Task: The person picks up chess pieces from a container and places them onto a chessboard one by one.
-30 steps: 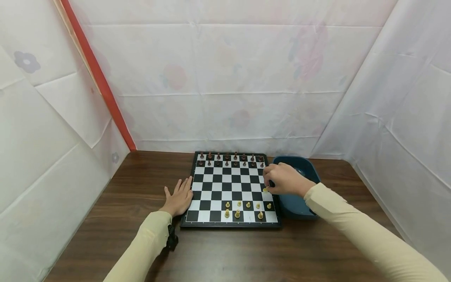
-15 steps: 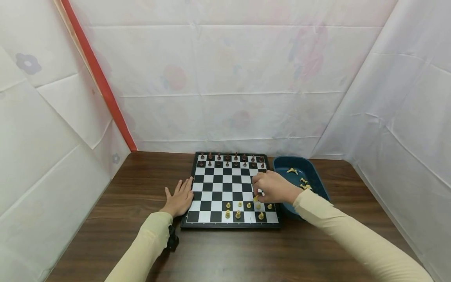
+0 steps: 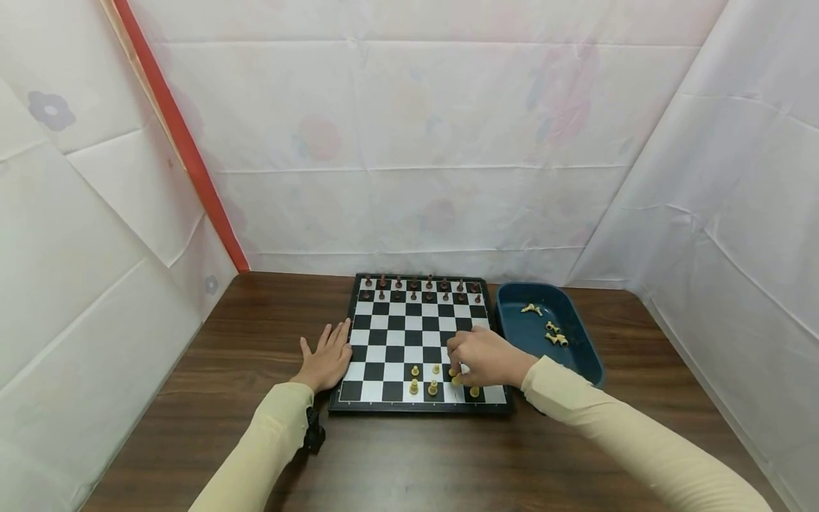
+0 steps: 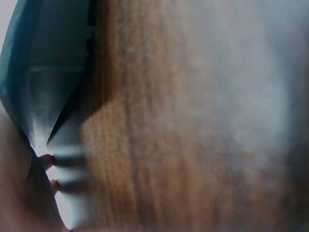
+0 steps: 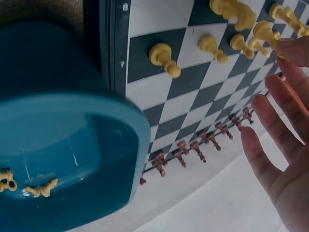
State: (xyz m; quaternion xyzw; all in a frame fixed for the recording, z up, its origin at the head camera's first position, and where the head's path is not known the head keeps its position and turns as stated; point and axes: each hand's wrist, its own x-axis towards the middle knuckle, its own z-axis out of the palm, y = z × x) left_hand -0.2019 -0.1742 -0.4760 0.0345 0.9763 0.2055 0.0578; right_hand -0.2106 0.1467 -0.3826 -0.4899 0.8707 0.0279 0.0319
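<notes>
My right hand (image 3: 489,358) is over the near right part of a black-and-white chessboard (image 3: 412,340). Thumb and finger pinch a yellow chess piece (image 5: 264,32), whose kind I cannot tell. It is low, near the first row's light square between two standing pieces. Other yellow pieces, such as a pawn (image 5: 164,59) and a knight (image 5: 234,12), stand near it. My left hand (image 3: 325,359) rests, fingers spread, against the board's left edge. The left wrist view is blurred and catches only the side of that hand and a dark edge.
Right of the board is a blue tub (image 3: 591,359) with several loose yellow pieces (image 3: 555,337) inside. Two rows of dark red pieces (image 3: 414,285) stand along the far side. White sheeting (image 3: 409,142) rises behind the brown wooden table (image 3: 409,462).
My right hand, holding the yellow piece, has come from the board's right edge by the tub leftward and nearer, down to the front rows. My left hand has stayed in place.
</notes>
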